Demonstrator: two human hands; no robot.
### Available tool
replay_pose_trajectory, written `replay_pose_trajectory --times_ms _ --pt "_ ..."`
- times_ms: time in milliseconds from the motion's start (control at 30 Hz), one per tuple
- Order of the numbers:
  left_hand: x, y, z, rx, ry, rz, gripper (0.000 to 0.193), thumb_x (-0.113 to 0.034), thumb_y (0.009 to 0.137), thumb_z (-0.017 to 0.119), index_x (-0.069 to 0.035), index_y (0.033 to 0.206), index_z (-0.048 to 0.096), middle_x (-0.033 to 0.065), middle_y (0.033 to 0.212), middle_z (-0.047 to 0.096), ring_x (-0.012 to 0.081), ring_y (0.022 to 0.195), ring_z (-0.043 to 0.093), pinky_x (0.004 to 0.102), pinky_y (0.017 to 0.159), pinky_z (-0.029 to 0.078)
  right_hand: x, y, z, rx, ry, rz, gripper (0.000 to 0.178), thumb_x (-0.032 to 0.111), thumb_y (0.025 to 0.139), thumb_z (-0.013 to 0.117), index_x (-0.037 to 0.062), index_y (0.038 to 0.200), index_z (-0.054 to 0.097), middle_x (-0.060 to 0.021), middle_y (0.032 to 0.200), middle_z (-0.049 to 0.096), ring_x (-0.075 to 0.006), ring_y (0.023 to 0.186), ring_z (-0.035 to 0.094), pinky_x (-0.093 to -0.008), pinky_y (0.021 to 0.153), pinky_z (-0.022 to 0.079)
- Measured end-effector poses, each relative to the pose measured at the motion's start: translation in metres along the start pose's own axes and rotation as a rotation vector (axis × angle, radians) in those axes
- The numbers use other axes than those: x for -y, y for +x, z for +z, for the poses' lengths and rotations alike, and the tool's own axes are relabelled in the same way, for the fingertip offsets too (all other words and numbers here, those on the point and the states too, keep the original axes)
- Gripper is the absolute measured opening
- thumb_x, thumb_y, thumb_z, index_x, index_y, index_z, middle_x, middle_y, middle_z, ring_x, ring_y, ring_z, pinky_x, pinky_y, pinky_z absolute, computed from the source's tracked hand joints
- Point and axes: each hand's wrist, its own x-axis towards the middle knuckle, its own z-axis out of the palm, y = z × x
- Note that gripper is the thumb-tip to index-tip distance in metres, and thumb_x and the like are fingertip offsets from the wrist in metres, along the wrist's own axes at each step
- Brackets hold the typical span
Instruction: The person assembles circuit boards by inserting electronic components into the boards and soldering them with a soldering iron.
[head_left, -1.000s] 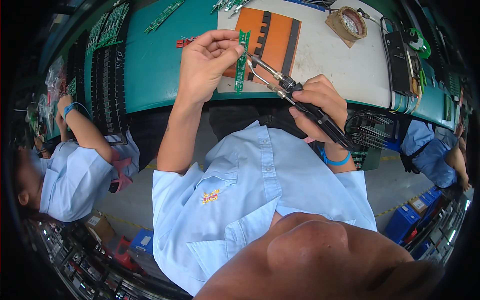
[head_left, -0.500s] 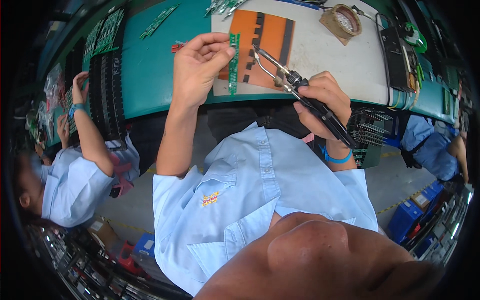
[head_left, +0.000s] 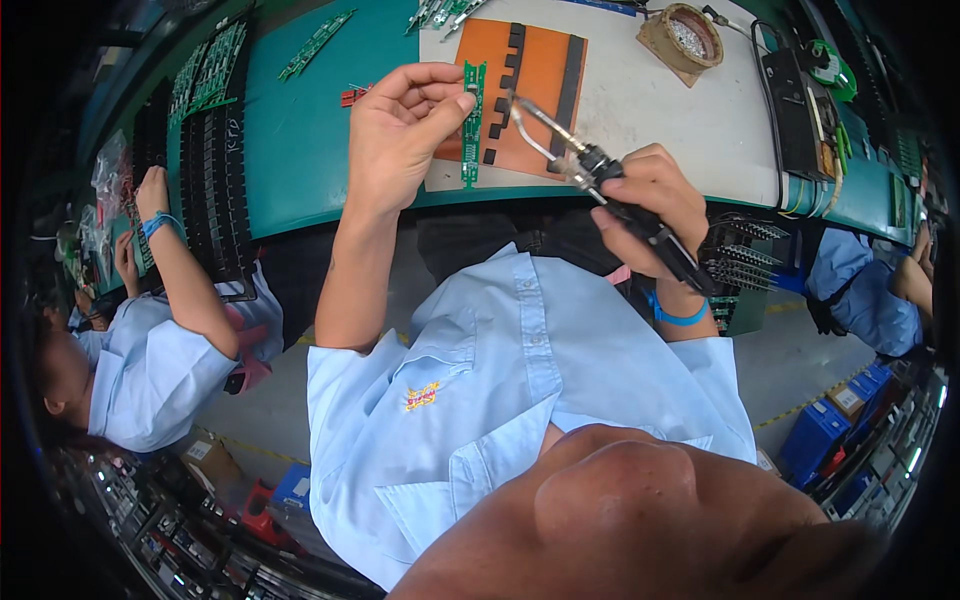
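My left hand (head_left: pixel 405 130) pinches a narrow green circuit board strip (head_left: pixel 471 125) and holds it upright above the bench edge. My right hand (head_left: pixel 648 205) grips a black-handled soldering tool (head_left: pixel 610 190) with two bent metal tips; the tips sit just right of the strip, close to its upper part. Under both lies an orange mat (head_left: pixel 535 85) with black pads on a white sheet.
The green bench (head_left: pixel 300 150) carries racks of green boards (head_left: pixel 210 90) at the left, a round tip-cleaner holder (head_left: pixel 687 35) and a black station box (head_left: pixel 800 100) at the right. A co-worker in a light blue shirt (head_left: pixel 150 350) sits to the left, another to the right (head_left: pixel 870 300).
My left hand has brought the strip slightly left and nearer. My right hand has moved the tool's tips up to the strip. The co-worker at the left has raised an arm to the racks.
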Motion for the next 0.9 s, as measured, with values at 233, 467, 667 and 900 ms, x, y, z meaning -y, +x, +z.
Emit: replay_pose_trajectory --times_ms 233,467,667,900 --pt "-0.001 -0.002 0.002 -0.002 0.032 0.021 0.029 0.007 0.085 0.074 0.007 0.112 0.067 0.0106 0.092 0.069 0.0104 0.080 0.066 0.0175 0.072 0.056 0.005 0.002 0.010 0.089 -0.012 0.008 0.038 -0.006 0.063 0.076 0.0037 0.099 0.075 -0.0073 0.087 0.068 -0.0207 0.075 0.056 -0.0290 0.070 0.048" --pt "-0.001 -0.002 0.001 -0.002 0.037 0.016 0.029 0.007 0.084 0.075 0.007 0.113 0.067 0.0106 0.092 0.069 0.0104 0.080 0.066 0.0171 0.072 0.056 0.005 0.003 0.012 0.101 -0.026 -0.009 0.039 -0.006 0.062 0.076 0.0039 0.100 0.076 -0.0073 0.088 0.068 -0.0206 0.075 0.056 -0.0292 0.070 0.048" --pt "-0.001 -0.002 -0.001 -0.022 0.016 -0.007 0.029 0.007 0.084 0.075 0.007 0.112 0.067 0.0104 0.091 0.069 0.0102 0.079 0.065 0.0170 0.072 0.056 -0.002 0.003 -0.002 0.043 -0.073 -0.017 0.038 -0.006 0.065 0.075 0.0017 0.101 0.075 -0.0087 0.089 0.069 -0.0205 0.075 0.057 -0.0302 0.070 0.048" --pt "-0.002 -0.003 -0.003 -0.046 0.034 0.014 0.027 0.006 0.084 0.075 0.006 0.110 0.067 0.0103 0.090 0.070 0.0105 0.080 0.065 0.0176 0.072 0.056 -0.038 0.004 -0.041 -0.328 -0.315 0.167 0.040 -0.001 0.076 0.077 0.0006 0.116 0.069 -0.0106 0.093 0.069 -0.0189 0.078 0.059 -0.0304 0.072 0.050"
